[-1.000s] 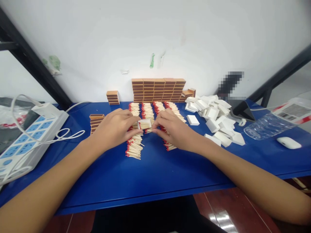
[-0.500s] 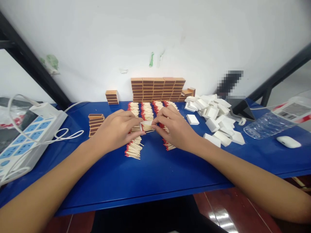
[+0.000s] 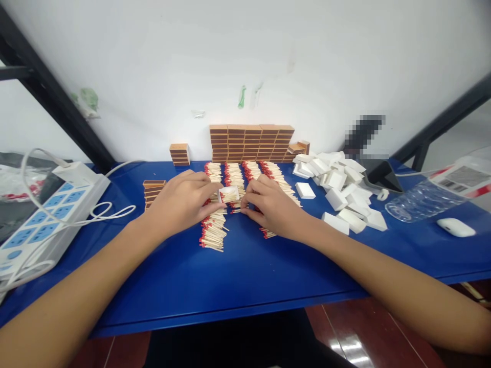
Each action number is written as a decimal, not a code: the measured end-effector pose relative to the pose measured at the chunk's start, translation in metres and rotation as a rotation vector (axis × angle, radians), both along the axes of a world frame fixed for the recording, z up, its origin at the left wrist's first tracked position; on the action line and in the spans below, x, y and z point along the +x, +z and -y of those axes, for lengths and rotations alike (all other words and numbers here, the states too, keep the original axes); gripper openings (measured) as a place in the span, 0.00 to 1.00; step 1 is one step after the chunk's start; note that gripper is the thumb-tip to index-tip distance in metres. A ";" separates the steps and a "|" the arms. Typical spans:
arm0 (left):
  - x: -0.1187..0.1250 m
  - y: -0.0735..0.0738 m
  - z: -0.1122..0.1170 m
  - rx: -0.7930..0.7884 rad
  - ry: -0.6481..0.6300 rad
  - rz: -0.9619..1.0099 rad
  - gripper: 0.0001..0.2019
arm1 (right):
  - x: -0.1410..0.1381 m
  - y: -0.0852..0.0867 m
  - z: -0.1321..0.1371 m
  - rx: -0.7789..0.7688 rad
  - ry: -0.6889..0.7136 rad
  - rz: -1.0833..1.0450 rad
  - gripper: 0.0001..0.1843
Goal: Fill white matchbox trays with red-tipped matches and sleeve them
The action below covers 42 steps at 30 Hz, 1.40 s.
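My left hand (image 3: 184,198) pinches the left end of a small white matchbox tray (image 3: 221,196) between thumb and fingers. Loose matches (image 3: 230,196) lie inside this tray, and it is held above the rows. Just to its right is my right hand (image 3: 270,207), its fingers curled and fingertips close together, low over the matchsticks. Whatever is between those fingertips is hidden. Under and behind both hands run several rows of red-tipped matches (image 3: 213,236), partly covered by the hands.
Brown matchbox sleeves (image 3: 251,143) are stacked along the wall, with smaller stacks (image 3: 179,153) at left. White trays (image 3: 335,179) are heaped at right beside a plastic bottle (image 3: 422,199) and a white case (image 3: 455,227). A power strip (image 3: 49,214) with cables lies left.
My right fingers have come off the tray's right end and sit slightly lower beside it. The matches inside the tray now show. My left hand keeps its hold.
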<state>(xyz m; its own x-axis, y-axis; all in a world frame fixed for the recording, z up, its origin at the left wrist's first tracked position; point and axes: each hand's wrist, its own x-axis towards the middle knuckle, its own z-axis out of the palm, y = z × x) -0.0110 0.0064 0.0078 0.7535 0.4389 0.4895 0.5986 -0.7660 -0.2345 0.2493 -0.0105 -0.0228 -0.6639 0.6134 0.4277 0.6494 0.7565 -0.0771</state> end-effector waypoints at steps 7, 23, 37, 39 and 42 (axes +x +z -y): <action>0.000 0.000 0.000 -0.004 0.015 -0.013 0.17 | -0.001 0.004 0.004 0.020 0.039 -0.022 0.05; 0.006 -0.004 0.007 -0.110 -0.078 0.086 0.19 | -0.002 0.020 0.012 0.103 -0.004 -0.160 0.05; 0.008 -0.008 0.007 -0.160 -0.118 0.153 0.20 | 0.001 0.018 0.010 0.127 0.026 -0.149 0.05; 0.007 -0.009 0.006 -0.164 -0.102 0.153 0.20 | 0.001 0.019 0.011 0.122 0.024 -0.160 0.06; 0.007 -0.009 0.005 -0.159 -0.065 0.152 0.20 | 0.001 0.020 0.011 0.122 0.019 -0.167 0.06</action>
